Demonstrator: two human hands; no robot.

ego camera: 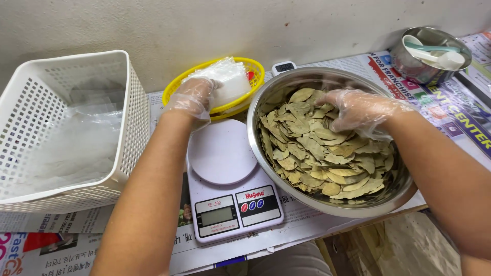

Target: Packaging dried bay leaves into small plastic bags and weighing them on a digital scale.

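Both my hands wear thin clear plastic gloves. My left hand [193, 98] reaches into a yellow mesh basket [255, 69] and touches a stack of small clear plastic bags [229, 81]. My right hand [354, 108] rests fingers-down on a heap of dried bay leaves [319, 153] inside a large steel bowl [286, 82]. A white digital kitchen scale [225, 176] with a bare round platform lies between my arms.
A white perforated plastic basket [36, 97] with clear plastic inside stands at the left. A small steel cup [409, 64] with a pale scoop sits at the back right. Newspaper [450, 107] covers the table; its front edge runs below the bowl.
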